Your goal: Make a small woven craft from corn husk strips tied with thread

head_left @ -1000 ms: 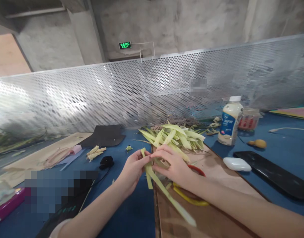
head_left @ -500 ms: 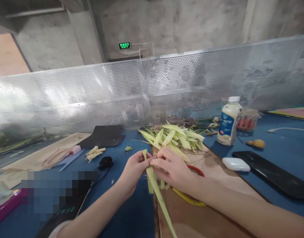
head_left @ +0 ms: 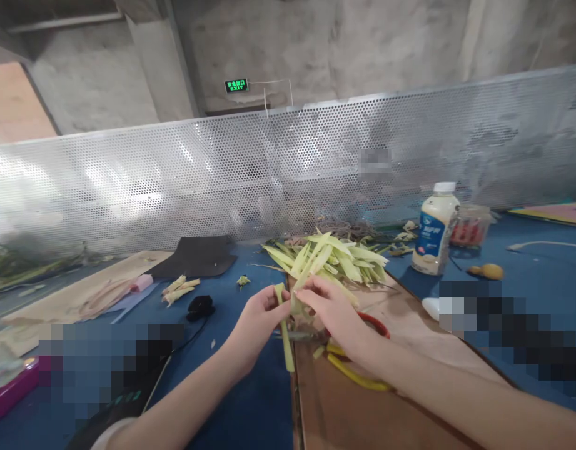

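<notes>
My left hand pinches a pale green corn husk strip, whose tail hangs down over the board's left edge. Close beside it, my right hand has its fingers closed on a husk strip that points up and away, overlapping the pile. Whether both strips are one folded piece is hidden by the fingers. Behind the hands lies a heap of corn husks. Under my right hand and forearm are scissors with red and yellow handles, partly covered, lying on the brown board.
To the right stand a bottle and a clear box of red pieces; a small gourd lies nearer. On the left are husk bits, a black corded object and black sheet. Perforated metal screen rises behind.
The long husk end that hung down toward me over the board has swung up and away, toward the pile. My right hand has shifted slightly; my left hand stays nearly in place.
</notes>
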Demonstrator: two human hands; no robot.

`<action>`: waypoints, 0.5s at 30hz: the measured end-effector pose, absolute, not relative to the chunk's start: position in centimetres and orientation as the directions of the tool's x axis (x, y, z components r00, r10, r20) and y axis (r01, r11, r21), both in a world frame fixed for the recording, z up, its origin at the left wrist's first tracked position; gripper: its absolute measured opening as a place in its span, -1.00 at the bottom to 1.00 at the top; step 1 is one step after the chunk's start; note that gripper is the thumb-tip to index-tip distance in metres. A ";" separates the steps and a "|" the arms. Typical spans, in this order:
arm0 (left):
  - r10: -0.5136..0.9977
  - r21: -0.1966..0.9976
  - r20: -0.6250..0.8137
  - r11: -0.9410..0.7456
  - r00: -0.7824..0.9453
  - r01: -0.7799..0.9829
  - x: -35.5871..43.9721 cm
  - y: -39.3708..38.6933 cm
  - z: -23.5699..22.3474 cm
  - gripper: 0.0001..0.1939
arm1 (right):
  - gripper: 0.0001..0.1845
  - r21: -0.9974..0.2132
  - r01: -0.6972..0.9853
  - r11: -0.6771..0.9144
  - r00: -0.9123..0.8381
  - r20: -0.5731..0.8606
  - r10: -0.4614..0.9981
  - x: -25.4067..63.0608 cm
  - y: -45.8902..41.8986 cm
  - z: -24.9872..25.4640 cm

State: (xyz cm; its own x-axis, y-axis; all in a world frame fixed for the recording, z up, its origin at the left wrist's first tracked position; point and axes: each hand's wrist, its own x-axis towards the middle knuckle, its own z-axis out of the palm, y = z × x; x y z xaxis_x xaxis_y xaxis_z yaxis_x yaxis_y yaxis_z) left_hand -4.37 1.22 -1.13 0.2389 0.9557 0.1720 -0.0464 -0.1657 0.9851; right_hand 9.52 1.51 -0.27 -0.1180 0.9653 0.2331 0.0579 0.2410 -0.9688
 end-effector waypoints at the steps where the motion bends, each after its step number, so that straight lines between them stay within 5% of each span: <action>1: 0.954 0.985 0.171 -0.164 0.248 -0.046 -4.4 1.1 -1.1 -0.87 | -0.84 -0.976 0.051 0.210 -0.125 0.202 0.971 9.5 1.6 -0.3; 6: 0.951 0.990 0.142 -0.130 0.274 -0.063 -4.2 0.8 -0.9 -0.88 | -0.82 -0.998 -0.018 0.067 -0.142 0.069 0.987 9.7 1.9 -0.6; 15: 0.972 0.987 0.073 -0.039 0.222 -0.157 -4.0 0.8 -0.6 -0.79 | -0.76 -0.995 -0.102 0.010 -0.199 0.031 0.979 9.7 2.4 -1.5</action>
